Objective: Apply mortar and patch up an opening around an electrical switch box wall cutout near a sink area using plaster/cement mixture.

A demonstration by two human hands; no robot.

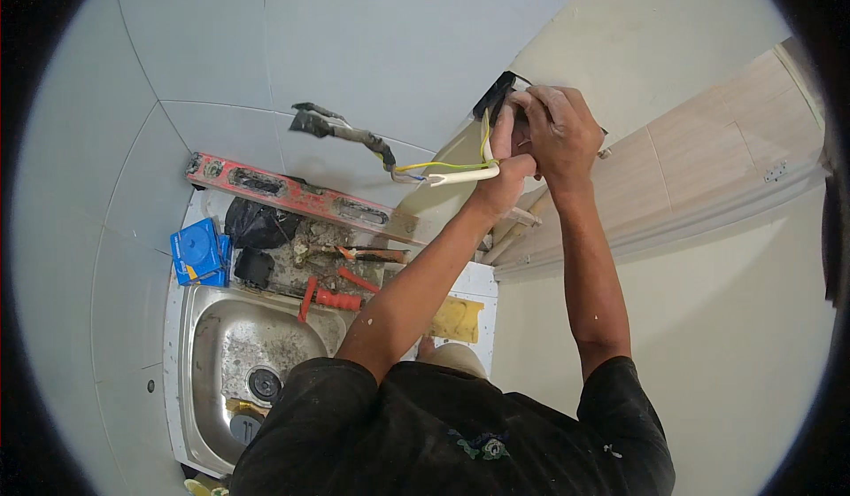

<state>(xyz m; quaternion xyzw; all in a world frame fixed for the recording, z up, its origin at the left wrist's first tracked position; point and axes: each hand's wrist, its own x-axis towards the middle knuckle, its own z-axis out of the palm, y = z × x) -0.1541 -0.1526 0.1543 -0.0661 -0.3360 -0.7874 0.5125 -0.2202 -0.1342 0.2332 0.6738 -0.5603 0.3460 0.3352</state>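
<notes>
Both my hands are raised together at the wall corner, beside a black box-like piece [492, 97]. My left hand [506, 180] is closed around a white cable [465, 177], its index finger pointing up and thumb toward the right. Out of the cable come yellow-green and blue wires, and a grey, tape-wrapped end [341, 129] sticks out to the left. My right hand [568, 133] is just right of the left one, fingers curled and pinched together. What lies between its fingertips is hidden by the fingers.
Below, a dirty counter holds a red spirit level [292, 197], blue boxes [199, 252], a black plastic bag [258, 223], a red-handled tool [336, 299] and a yellow sponge-like pad [456, 319]. A steel sink [252, 345] sits lower left. Wood-look panelling [699, 159] runs along the right.
</notes>
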